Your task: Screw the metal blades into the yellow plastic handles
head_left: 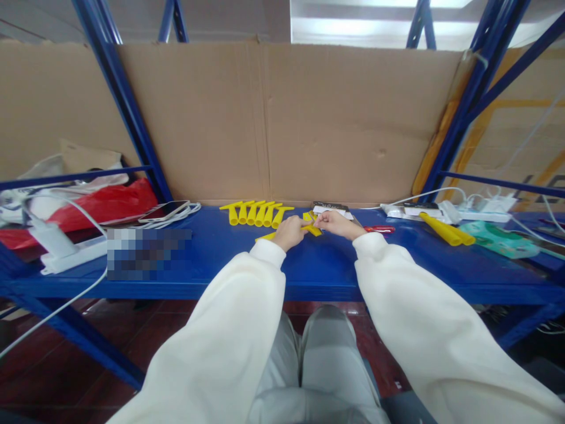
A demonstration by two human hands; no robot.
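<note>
My left hand [290, 232] is closed, its fingertips pressed on a yellow plastic piece [315, 230] on the blue tabletop. Just to the right, my right hand [334, 224] makes a pinch over the same piece; what lies between its fingertips is too small to make out. Another yellow part [266, 237] shows partly from behind my left hand. Left of my hands, several yellow T-shaped pieces with hollow, tube-like stems [251, 215] lie side by side in a row. Behind my right hand lies a white card with a black strip [332, 208].
A red-handled tool [380, 229] lies right of my right hand. Farther right are yellow cones [448, 229] and a green plastic bag [498, 238]. A phone [170, 210], a white power strip [79, 254] and a red bag [106, 206] are on the left. Cardboard [282, 123] stands behind.
</note>
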